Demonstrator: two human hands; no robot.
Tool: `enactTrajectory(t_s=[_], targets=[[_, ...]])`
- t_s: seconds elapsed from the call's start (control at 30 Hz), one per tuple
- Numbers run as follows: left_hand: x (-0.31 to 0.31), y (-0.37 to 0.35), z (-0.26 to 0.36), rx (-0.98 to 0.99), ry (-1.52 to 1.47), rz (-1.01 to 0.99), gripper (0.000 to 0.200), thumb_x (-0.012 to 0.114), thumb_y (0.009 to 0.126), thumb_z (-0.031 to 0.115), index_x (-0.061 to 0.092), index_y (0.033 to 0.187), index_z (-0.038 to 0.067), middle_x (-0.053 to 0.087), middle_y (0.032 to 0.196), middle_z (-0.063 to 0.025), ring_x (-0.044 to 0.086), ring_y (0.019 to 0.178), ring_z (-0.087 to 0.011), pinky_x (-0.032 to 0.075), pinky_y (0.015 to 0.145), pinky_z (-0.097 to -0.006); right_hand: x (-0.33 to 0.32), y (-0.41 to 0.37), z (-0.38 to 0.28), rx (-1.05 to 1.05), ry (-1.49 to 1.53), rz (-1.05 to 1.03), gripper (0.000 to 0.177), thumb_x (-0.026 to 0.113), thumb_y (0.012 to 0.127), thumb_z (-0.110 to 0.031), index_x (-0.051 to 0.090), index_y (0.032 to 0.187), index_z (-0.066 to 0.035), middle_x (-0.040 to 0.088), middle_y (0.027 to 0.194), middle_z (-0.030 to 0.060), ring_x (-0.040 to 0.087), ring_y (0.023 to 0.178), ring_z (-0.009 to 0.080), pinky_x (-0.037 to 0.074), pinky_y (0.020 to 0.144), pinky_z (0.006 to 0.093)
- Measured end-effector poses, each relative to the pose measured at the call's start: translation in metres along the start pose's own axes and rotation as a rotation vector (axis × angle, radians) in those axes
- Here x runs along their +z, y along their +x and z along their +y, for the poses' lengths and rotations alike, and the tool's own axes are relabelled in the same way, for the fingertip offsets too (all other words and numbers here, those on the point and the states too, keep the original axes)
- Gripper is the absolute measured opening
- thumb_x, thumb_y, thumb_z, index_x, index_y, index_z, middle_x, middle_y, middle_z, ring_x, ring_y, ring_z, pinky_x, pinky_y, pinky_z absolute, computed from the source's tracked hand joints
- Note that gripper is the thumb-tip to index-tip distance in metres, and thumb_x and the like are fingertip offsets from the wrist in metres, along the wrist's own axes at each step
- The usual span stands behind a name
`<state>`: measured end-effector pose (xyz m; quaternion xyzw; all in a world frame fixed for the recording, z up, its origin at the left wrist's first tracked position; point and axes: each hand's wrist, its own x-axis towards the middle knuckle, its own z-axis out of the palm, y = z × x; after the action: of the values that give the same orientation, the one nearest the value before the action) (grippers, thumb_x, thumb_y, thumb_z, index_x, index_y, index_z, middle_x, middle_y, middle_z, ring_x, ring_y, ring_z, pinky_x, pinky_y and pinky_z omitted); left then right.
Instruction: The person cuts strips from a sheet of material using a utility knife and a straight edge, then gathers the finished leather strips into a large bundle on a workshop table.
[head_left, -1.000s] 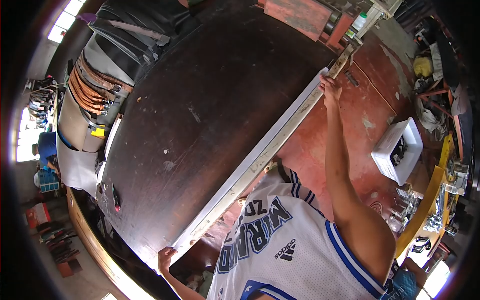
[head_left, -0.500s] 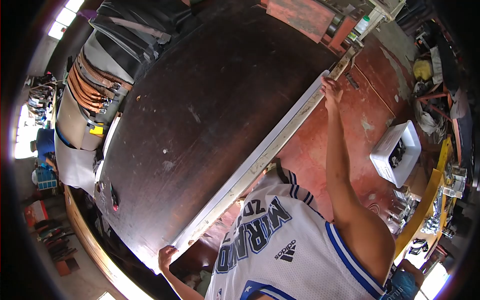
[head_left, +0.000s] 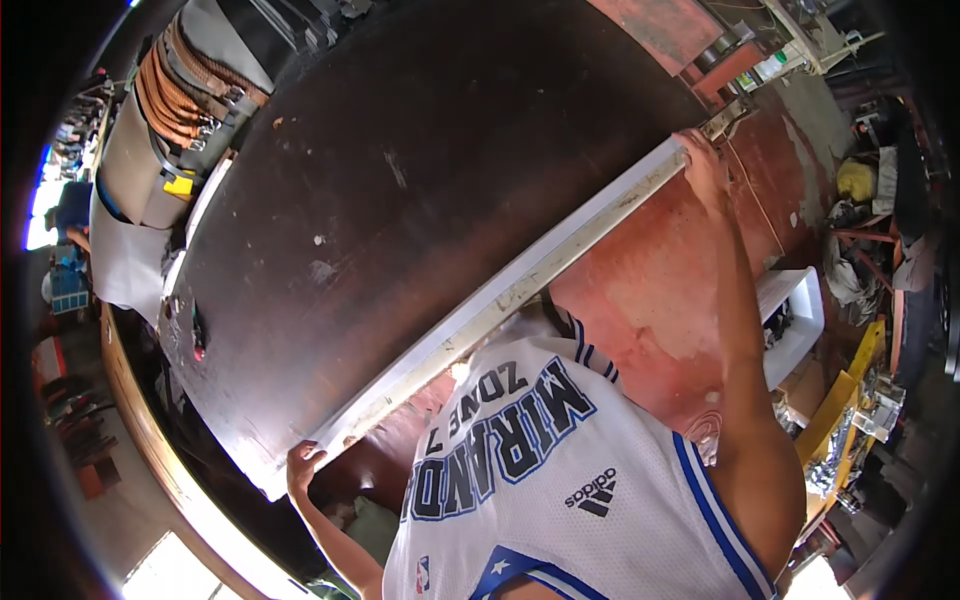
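fingers of left hand (head_left: 304,462) and right hand (head_left: 706,168) clamp a long, flat white strip (head_left: 500,289) along the dark-brown tabletop (head_left: 450,150)'s edge; straightness needs even pressure.

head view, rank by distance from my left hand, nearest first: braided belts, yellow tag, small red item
From the left hand:
1. small red item, tabletop's left side
2. yellow tag, farther up the left
3. braided belts, beyond the tag
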<state>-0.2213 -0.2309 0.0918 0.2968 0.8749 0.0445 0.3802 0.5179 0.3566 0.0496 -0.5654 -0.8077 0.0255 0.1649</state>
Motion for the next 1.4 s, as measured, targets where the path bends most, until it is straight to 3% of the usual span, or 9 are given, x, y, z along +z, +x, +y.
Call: enactTrajectory(t_s=[0.13,0.37,0.57,0.63,0.7,0.73,0.87,1.0,1.4], targets=[[0.003,-0.007,0.017,0.050,0.033,0.047,0.035,0.084,0.067,0.011,0.069,0.097,-0.001,0.072,0.094,-0.0140,0.068,0.098,-0.0272,0.051,0.090,-0.0394,-0.004,0.022,0.020,-0.198,-0.126,-0.205,0.044,0.060,0.080,0.005,0.064,0.121,-0.010,0.059,0.128,0.0069,0.060,0.114,0.0292,0.053,0.092,0.0403],[0.009,-0.006,0.009,0.069,-0.015,0.037,0.031,0.079,0.069,0.007,0.067,0.096,-0.002,0.072,0.092,-0.0142,0.068,0.091,-0.0250,0.051,0.083,-0.0376,0.006,0.044,0.026,-0.304,-0.234,-0.467,0.044,0.065,0.078,0.006,0.064,0.121,-0.003,0.063,0.122,0.0161,0.059,0.115,0.0330,0.048,0.100,0.0395],[0.011,-0.004,-0.022,0.072,0.103,0.167,0.043,0.082,0.068,0.014,0.065,0.105,-0.001,0.071,0.102,-0.0163,0.067,0.100,-0.0293,0.051,0.089,-0.0391,0.012,0.047,0.039,-0.292,-0.142,-0.456,0.038,0.065,0.081,0.000,0.065,0.118,-0.001,0.064,0.120,0.0190,0.057,0.117,0.0356,0.046,0.102,0.0420],[0.012,0.003,-0.046,0.122,0.074,0.211,0.045,0.082,0.068,0.015,0.063,0.106,0.000,0.070,0.104,-0.0147,0.066,0.102,-0.0303,0.050,0.090,-0.0399,0.012,0.049,0.031,-0.317,-0.187,-0.505,0.045,0.064,0.079,0.005,0.062,0.124,-0.001,0.058,0.131,0.0213,0.053,0.122,0.0379,0.043,0.105,0.0419],[0.006,-0.004,-0.027,0.164,0.130,0.281,0.039,0.081,0.069,0.014,0.061,0.102,0.005,0.068,0.098,-0.0140,0.065,0.097,-0.0326,0.049,0.085,-0.0418,-0.012,0.039,-0.038,-0.211,-0.264,-0.525,0.058,0.066,0.075,0.007,0.055,0.131,-0.004,0.052,0.137,0.0223,0.052,0.125,0.0380,0.045,0.104,0.0433],[0.003,-0.003,-0.025,0.173,0.146,0.265,0.038,0.080,0.070,0.014,0.060,0.101,0.005,0.067,0.096,-0.0141,0.064,0.096,-0.0342,0.049,0.084,-0.0420,-0.001,0.029,-0.040,-0.274,-0.314,-0.482,0.062,0.070,0.073,0.006,0.054,0.132,-0.005,0.053,0.137,0.0190,0.052,0.123,0.0374,0.046,0.102,0.0431],[0.005,-0.002,-0.014,0.219,0.163,0.287,0.036,0.078,0.072,0.011,0.058,0.101,0.005,0.065,0.099,-0.0135,0.064,0.098,-0.0348,0.049,0.086,-0.0426,-0.004,-0.008,-0.179,-0.556,0.073,-0.535,0.059,0.073,0.073,0.001,0.057,0.129,-0.005,0.058,0.130,0.0127,0.056,0.115,0.0335,0.045,0.101,0.0416],[0.013,-0.006,-0.004,0.259,0.111,0.355,0.033,0.076,0.075,0.009,0.059,0.103,0.005,0.065,0.102,-0.0133,0.064,0.100,-0.0344,0.049,0.088,-0.0420,0.025,-0.047,-0.258,-0.750,0.216,-0.555,0.057,0.075,0.074,-0.009,0.058,0.129,-0.004,0.061,0.128,0.0115,0.057,0.116,0.0295,0.045,0.100,0.0406],[0.033,-0.005,0.002,0.388,0.181,0.511,0.031,0.078,0.074,0.010,0.066,0.103,0.008,0.065,0.103,-0.0109,0.062,0.097,-0.0336,0.048,0.087,-0.0425,0.051,-0.044,-0.255,-0.858,0.222,-0.501,0.035,0.073,0.080,-0.010,0.065,0.113,-0.003,0.070,0.110,0.0092,0.067,0.101,0.0257,0.054,0.086,0.0377]])
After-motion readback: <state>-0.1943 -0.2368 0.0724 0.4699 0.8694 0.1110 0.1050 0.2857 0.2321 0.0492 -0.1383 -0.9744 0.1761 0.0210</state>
